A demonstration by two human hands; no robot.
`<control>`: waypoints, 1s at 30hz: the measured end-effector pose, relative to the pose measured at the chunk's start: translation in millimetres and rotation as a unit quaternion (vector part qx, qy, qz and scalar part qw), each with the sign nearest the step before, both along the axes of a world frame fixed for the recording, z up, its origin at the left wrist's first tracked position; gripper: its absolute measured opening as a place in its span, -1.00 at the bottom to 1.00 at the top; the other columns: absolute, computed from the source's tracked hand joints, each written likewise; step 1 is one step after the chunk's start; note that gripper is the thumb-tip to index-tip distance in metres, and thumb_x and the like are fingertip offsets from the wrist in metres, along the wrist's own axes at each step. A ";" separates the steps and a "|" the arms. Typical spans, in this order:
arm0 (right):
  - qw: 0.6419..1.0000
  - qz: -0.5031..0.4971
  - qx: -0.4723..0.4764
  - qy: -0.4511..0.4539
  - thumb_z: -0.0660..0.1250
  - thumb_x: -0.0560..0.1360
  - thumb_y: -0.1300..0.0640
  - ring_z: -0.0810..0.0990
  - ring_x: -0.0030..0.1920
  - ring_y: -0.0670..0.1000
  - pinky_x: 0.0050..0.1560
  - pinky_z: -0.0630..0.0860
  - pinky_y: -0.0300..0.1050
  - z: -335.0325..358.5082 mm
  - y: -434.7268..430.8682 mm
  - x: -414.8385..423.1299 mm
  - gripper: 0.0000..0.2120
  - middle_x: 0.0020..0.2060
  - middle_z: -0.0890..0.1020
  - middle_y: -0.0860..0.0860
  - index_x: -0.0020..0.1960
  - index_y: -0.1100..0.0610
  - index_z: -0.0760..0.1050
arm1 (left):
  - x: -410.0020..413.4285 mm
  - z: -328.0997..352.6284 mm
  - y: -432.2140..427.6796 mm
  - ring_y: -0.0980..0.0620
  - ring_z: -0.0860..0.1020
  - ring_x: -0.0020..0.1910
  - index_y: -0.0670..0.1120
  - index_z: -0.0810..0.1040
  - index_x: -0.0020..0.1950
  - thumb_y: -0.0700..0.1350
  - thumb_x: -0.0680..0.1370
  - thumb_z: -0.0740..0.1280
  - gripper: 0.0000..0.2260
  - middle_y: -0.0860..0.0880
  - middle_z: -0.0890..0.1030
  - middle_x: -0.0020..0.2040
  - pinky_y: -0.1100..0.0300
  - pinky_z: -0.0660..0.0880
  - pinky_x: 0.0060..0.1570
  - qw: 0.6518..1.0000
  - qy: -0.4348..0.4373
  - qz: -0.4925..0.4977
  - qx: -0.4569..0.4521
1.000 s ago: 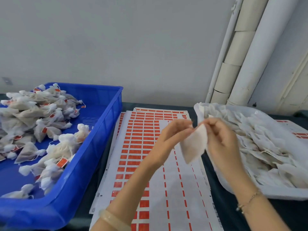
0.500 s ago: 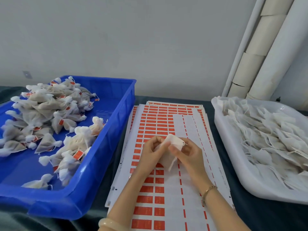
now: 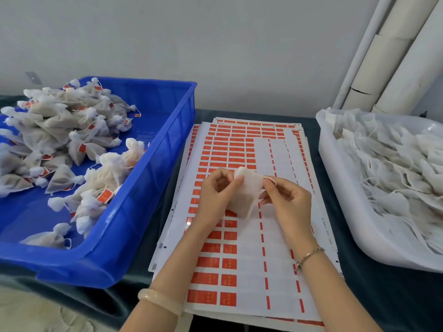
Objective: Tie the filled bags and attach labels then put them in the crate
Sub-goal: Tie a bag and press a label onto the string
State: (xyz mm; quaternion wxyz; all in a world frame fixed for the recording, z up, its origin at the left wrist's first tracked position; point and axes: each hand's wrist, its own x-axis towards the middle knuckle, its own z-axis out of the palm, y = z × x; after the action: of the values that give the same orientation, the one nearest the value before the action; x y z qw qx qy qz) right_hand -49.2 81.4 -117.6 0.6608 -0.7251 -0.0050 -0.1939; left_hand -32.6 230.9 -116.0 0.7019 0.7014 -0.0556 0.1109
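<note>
A small white mesh bag (image 3: 247,190) hangs between both hands above the label sheets (image 3: 242,255). My left hand (image 3: 214,192) pinches its upper left corner. My right hand (image 3: 286,200) pinches the drawstring at its upper right corner. The sheets carry rows of red labels, with several columns peeled bare. The blue crate (image 3: 143,188) on the left holds a heap of tied, labelled bags (image 3: 60,144). The white tray (image 3: 340,200) on the right holds untied bags (image 3: 393,171) with loose strings.
Everything stands on a dark cloth-covered table (image 3: 374,295) against a pale wall. Cardboard tubes (image 3: 388,56) lean in the back right corner behind the tray. The crate's right wall lies close to the sheets' left edge.
Both hands came down and left from beside the white tray with the bag, and now hold it low over the label sheets. The view has tilted down.
</note>
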 end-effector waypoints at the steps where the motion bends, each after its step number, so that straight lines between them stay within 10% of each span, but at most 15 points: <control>1: 1.000 0.002 -0.004 0.002 0.38 0.50 0.09 0.66 -0.28 -0.08 -0.25 0.55 -0.36 -0.6 -0.4 -0.2 -0.92 -0.29 0.68 -0.13 -0.04 -0.06 0.62 | -0.2 0.6 -0.2 0.16 0.58 -0.11 -0.07 0.51 -0.07 -0.13 0.51 0.41 -0.90 0.00 0.59 -0.09 0.40 0.51 -0.17 1.000 0.008 0.012 -0.004; 5: 0.999 0.031 -0.036 0.010 0.38 0.50 0.11 0.66 -0.29 -0.09 -0.25 0.54 -0.38 -2.2 1.5 -2.0 -0.90 -0.30 0.68 -0.14 0.00 0.00 0.63 | -0.7 0.8 -1.5 0.10 0.57 0.04 0.12 0.46 0.14 0.01 0.44 0.48 -0.67 0.13 0.56 0.08 0.37 0.56 -0.14 0.998 0.028 0.008 0.058; 9: 0.996 0.033 -0.083 -0.015 0.40 0.48 0.15 0.65 -0.30 -0.14 -0.27 0.52 -0.42 -2.9 5.2 -5.3 -0.89 -0.30 0.67 -0.17 -0.03 -0.02 0.62 | -2.2 0.4 -4.0 0.16 0.58 -0.12 0.04 0.63 -0.06 -0.01 0.49 0.43 -0.93 0.14 0.63 -0.16 0.36 0.51 -0.22 0.995 -0.007 -0.017 0.097; 30: 0.996 0.026 -0.084 0.024 0.37 0.50 0.07 0.64 -0.26 -0.15 -0.28 0.54 -0.38 -2.0 9.0 -7.6 -0.93 -0.22 0.67 -0.14 -0.03 0.00 0.61 | -3.3 5.2 -3.4 0.06 0.55 -0.25 -0.03 0.59 -0.25 0.01 0.46 0.30 -0.83 0.01 0.59 -0.29 0.33 0.50 -0.24 0.996 0.007 -0.075 0.056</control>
State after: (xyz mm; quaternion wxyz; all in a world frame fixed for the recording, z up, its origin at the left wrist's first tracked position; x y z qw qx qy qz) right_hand -56.8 90.4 -119.6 0.6019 -0.7823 -0.0242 -0.1585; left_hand -35.8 227.4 -110.8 0.6685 0.7339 -0.1092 0.0500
